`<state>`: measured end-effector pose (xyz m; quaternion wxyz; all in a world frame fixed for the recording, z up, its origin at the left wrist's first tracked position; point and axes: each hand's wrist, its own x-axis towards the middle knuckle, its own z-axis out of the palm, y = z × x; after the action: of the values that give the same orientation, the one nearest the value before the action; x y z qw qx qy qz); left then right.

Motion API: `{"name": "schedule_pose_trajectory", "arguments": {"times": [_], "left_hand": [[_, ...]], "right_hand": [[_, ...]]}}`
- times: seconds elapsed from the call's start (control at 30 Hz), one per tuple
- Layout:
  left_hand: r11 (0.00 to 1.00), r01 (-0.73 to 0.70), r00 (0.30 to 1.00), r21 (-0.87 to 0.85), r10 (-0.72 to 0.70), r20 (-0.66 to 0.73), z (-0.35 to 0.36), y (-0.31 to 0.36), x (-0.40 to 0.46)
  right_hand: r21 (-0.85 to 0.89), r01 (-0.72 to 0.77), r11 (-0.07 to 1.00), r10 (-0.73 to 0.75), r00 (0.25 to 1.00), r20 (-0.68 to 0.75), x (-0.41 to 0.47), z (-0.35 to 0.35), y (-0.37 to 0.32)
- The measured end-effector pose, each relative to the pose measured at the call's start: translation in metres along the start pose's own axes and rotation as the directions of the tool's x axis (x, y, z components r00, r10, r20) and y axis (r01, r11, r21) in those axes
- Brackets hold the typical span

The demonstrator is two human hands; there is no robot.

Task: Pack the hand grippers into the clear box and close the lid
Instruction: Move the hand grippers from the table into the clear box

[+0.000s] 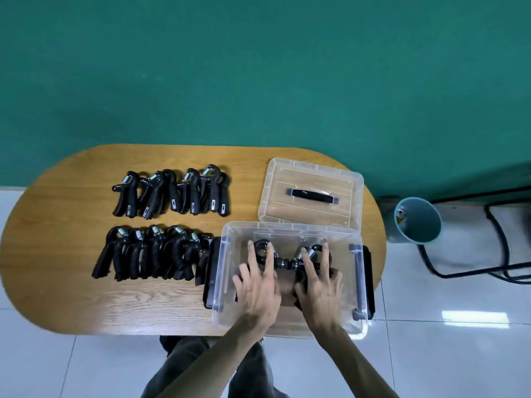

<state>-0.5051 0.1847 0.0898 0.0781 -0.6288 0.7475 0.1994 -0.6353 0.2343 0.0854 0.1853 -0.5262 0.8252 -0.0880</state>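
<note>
Inside the clear box (290,237), two hand grippers (287,261) lie on the bottom under both hands. The left hand (257,285) and the right hand (320,285) press them with straight, spread fingers, gripping nothing. Beyond the fingertips lies the lid (311,193); left of the left hand, two rows of grippers (161,222) wait on the table (71,297).

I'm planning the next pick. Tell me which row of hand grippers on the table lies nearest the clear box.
The front row: its right end touches the clear box's left latch, while the back row lies farther off.
</note>
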Motion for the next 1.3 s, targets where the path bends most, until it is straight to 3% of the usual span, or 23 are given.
{"name": "schedule_pose_trajectory", "arguments": {"times": [0.57, 0.93, 1.3], "left_hand": [[1.000, -0.005, 0.991, -0.007, 0.006, 0.135, 0.071, -0.010, 0.039], [0.986, -0.056, 0.998, 0.157, 0.056, 0.005, 0.100, -0.016, 0.052], [0.987, -0.063, 0.993, 0.145, 0.049, 0.104, 0.094, -0.019, 0.055]], "right_hand": [[0.087, 0.020, 0.996, -0.041, 0.966, 0.257, 0.033, 0.064, 0.038], [-0.002, 0.055, 0.998, -0.053, 0.961, 0.272, 0.041, 0.089, 0.050], [-0.101, 0.083, 0.991, -0.049, 0.953, 0.299, 0.041, 0.097, 0.051]]}}
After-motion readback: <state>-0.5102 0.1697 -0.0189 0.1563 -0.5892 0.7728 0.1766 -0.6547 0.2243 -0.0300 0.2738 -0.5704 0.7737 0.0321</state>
